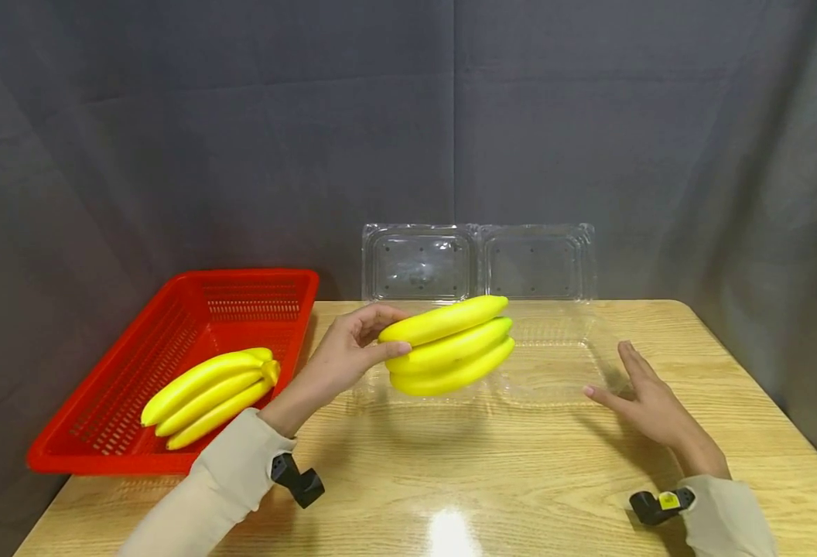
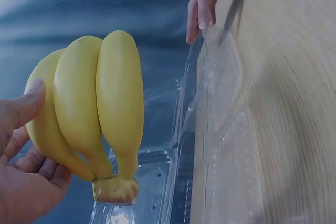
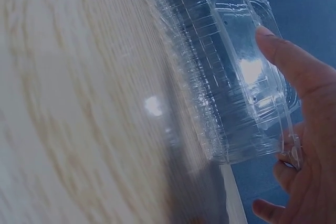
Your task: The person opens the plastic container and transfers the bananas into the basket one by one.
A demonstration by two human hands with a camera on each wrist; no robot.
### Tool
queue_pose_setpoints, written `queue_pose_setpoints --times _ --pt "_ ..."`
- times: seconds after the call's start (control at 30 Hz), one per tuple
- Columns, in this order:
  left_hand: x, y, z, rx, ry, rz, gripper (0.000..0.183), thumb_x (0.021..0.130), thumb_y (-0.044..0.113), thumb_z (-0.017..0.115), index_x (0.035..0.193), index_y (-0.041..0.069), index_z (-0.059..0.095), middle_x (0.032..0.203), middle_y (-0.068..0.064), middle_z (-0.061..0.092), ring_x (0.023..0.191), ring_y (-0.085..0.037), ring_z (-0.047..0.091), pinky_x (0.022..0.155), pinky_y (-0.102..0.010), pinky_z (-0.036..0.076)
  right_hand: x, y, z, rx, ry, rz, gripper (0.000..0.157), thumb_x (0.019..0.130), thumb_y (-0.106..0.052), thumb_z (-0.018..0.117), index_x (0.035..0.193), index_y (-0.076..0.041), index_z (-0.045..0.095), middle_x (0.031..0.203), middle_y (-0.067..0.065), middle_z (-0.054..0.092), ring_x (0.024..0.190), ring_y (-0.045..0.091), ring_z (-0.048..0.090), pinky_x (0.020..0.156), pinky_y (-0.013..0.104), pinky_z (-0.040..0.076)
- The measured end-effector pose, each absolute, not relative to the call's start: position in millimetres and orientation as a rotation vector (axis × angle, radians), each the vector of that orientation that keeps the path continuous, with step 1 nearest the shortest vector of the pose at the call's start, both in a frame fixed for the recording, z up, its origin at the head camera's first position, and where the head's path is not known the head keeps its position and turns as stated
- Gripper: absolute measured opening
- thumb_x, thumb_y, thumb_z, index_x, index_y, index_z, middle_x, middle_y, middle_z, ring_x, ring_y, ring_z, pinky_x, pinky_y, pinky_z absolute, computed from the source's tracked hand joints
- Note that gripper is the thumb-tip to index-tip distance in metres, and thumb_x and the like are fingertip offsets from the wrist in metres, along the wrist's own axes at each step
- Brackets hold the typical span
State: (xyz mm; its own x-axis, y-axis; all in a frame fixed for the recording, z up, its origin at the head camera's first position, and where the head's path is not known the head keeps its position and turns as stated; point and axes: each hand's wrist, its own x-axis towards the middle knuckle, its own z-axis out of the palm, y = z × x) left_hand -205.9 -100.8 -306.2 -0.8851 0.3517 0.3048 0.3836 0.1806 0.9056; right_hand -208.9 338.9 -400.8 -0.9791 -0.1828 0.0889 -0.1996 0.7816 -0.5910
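Observation:
My left hand [image 1: 342, 352] grips a bunch of yellow bananas [image 1: 450, 348] by its left side, thumb in front. In the left wrist view, the bunch [image 2: 100, 108] shows its brown stem end low in the picture. The bananas hang above two clear plastic clamshell boxes [image 1: 541, 379] side by side, their lids raised at the back. At the right box's right side is my right hand [image 1: 659, 410], thumb and fingers spread apart. In the right wrist view, the thumb [image 3: 299, 66] overlaps the clear box [image 3: 210, 77]; I cannot tell whether it touches.
A red slotted plastic basket [image 1: 297, 302] stands on the left of the wooden table [image 1: 408, 480]. Another bunch of bananas [image 1: 213, 391] lies in it. A grey curtain [image 1: 408, 139] hangs behind the table.

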Motion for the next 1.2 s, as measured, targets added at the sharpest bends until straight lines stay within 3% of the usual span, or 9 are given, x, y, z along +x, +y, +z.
queue_pose_setpoints --times 0.23,0.5,1.2 --pt "-197.2 -117.4 -305.2 -0.706 -2.407 -1.837 0.035 0.086 0.017 0.075 0.12 0.011 0.065 0.114 -0.001 0.066 0.105 -0.02 0.06 0.096 -0.038 0.046 -209.0 339.1 -399.0 0.326 -2.955 0.975 0.101 0.093 -0.049 0.059 0.153 -0.005 -0.01 0.158 0.021 -0.012 0.14 0.05 -0.004 0.102 0.072 0.008" --pt "-192.7 -128.8 -302.3 -0.647 -2.42 -1.775 0.037 0.085 0.017 0.077 0.12 0.011 0.065 0.112 -0.002 0.067 0.098 -0.021 0.062 0.087 -0.035 0.05 -211.0 340.7 -396.1 0.324 -2.983 0.949 0.101 0.093 -0.051 0.058 0.153 -0.003 -0.008 0.157 0.022 -0.011 0.14 0.051 -0.002 0.102 0.072 0.009" --pt "-181.9 -169.7 -297.1 -0.472 -2.41 -1.744 0.042 0.086 0.021 0.076 0.124 0.01 0.062 0.122 -0.003 0.064 0.104 -0.023 0.059 0.086 -0.03 0.051 -213.8 338.7 -396.6 0.366 -2.966 1.004 0.103 0.093 -0.048 0.059 0.151 0.001 -0.011 0.156 0.024 -0.014 0.14 0.049 -0.007 0.104 0.07 0.005"
